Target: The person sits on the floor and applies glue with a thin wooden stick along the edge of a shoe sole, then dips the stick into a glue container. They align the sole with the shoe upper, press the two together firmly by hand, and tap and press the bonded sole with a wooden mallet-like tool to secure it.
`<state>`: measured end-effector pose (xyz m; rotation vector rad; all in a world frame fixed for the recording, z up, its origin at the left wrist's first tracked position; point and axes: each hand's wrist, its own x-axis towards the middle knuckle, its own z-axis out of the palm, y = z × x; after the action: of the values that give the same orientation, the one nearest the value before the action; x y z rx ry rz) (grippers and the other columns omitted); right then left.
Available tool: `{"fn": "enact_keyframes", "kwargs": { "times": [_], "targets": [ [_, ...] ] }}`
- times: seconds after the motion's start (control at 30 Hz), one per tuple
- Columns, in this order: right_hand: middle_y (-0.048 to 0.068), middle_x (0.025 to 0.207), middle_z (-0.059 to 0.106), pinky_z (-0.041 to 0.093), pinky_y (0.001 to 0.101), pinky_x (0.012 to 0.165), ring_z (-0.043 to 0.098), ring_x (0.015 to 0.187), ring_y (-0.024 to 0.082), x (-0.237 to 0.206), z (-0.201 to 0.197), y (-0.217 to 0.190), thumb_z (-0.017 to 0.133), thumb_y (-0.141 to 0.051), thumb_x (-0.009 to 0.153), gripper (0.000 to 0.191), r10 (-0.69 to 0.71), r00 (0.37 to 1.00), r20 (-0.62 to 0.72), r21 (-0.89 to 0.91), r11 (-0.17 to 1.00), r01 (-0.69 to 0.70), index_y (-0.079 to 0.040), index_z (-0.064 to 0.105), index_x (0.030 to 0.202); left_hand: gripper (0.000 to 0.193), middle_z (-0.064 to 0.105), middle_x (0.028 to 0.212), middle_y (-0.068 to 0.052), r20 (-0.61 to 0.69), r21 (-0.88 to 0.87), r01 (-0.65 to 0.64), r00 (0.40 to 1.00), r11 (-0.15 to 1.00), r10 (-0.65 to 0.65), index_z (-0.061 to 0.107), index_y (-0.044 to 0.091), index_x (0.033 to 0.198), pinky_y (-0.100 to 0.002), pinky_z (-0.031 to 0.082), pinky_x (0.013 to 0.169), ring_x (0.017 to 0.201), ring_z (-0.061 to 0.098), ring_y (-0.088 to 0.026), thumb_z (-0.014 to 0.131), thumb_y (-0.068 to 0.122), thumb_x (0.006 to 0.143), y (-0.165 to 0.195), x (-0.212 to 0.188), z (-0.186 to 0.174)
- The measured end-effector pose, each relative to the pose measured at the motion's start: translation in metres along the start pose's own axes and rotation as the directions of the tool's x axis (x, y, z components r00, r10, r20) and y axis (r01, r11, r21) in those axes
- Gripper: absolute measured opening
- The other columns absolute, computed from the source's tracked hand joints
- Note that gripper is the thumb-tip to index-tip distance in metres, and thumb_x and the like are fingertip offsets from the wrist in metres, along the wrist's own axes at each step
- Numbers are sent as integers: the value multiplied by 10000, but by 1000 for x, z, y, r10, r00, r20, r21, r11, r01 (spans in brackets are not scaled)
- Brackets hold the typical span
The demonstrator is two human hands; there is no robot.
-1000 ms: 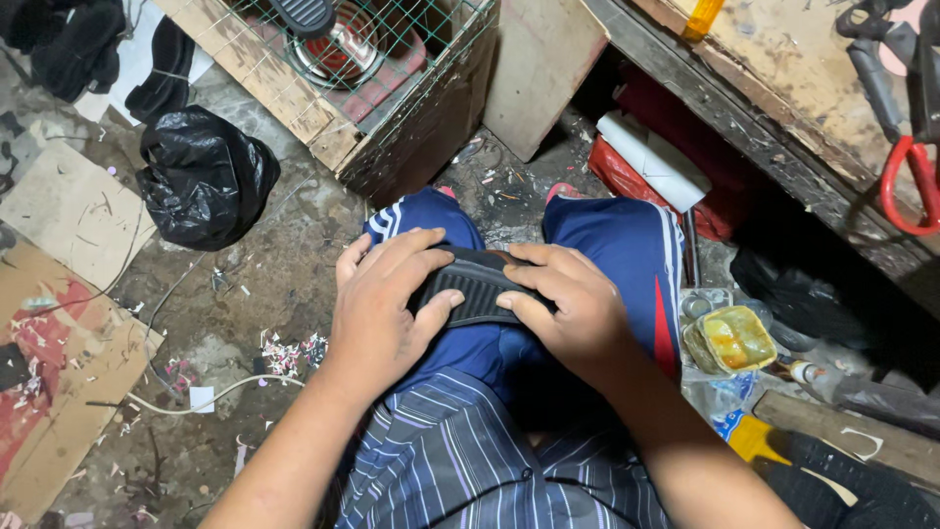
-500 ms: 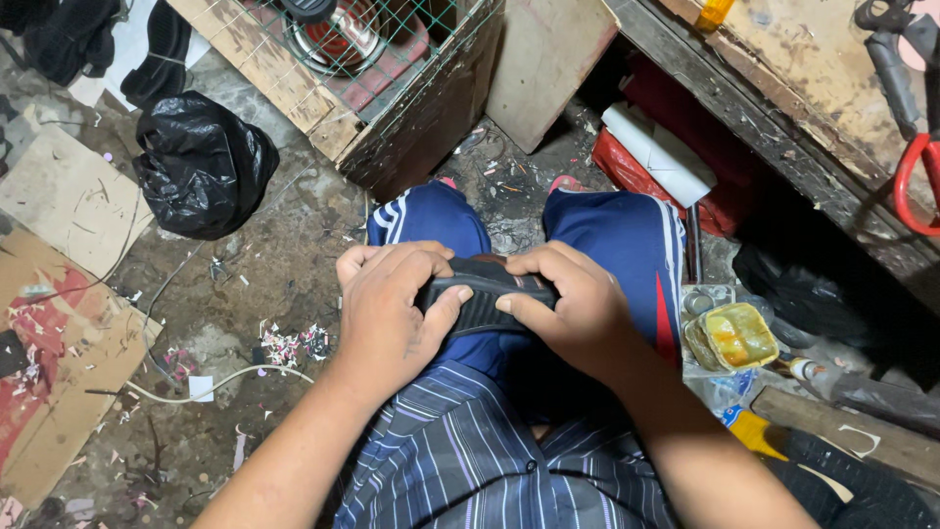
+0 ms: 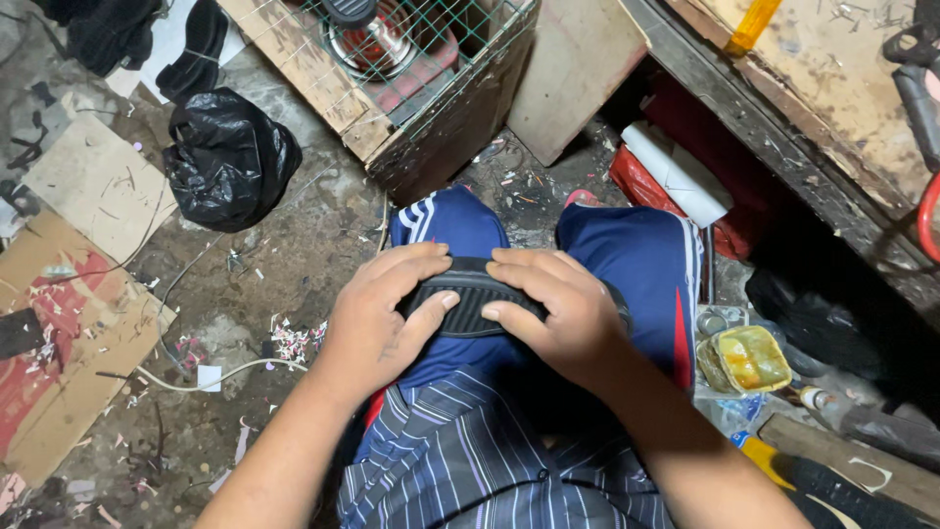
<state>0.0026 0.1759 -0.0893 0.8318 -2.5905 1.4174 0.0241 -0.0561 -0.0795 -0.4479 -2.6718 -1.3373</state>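
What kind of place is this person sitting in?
Probably a small repair workshop, maybe for shoes. Both hands press a ribbed black sole on the lap, scraps litter the dirty floor, and red-handled scissors lie on a worn workbench.

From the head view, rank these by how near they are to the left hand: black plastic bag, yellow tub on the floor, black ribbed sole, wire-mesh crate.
1. Black ribbed sole: under the left hand, on the lap.
2. Black plastic bag: up and left, on the floor.
3. Wire-mesh crate and yellow tub: straight ahead and far right; too close to call.
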Motion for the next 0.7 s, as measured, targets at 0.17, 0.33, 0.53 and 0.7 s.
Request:
{"fn": "enact_keyframes", "kwargs": {
  "times": [0.17,0.33,0.53,0.7],
  "targets": [
    [170,1098,753,591,370,907,752,1017,299,0,17,-4,823,-112,821,206,29,994,-101,27,999,-27,-7,731,971,198,732,1190,-130,-53,-45,38,998,998,-40,713,55,1004,-412,523,993,1125,698,-318,789,164,857,-3,-7,5],
    [162,1058,755,592,371,885,752,1000,295,-1,20,-2,826,-117,804,202,75,993,-90,42,997,-71,-8,719,935,183,746,1118,-111,-72,-13,-10,997,1000,9,692,62,962,-414,484,984,1090,702,-295,795,164,850,-3,-7,5],
    [141,1024,760,590,372,871,754,972,283,1,21,-10,824,-143,794,225,129,990,-50,41,991,-127,-29,701,943,171,752,1055,-90,-65,17,-9,998,1000,10,677,75,921,-399,449,976,1047,707,-267,794,164,835,0,-10,2],
    [135,1006,732,555,380,843,712,963,287,10,12,-13,802,-211,755,459,228,970,86,10,973,-230,-9,670,1145,185,752,1029,-87,-58,-23,24,998,999,-26,658,76,898,-395,441,959,1024,705,-260,795,175,821,0,-13,3]
  ]
}}
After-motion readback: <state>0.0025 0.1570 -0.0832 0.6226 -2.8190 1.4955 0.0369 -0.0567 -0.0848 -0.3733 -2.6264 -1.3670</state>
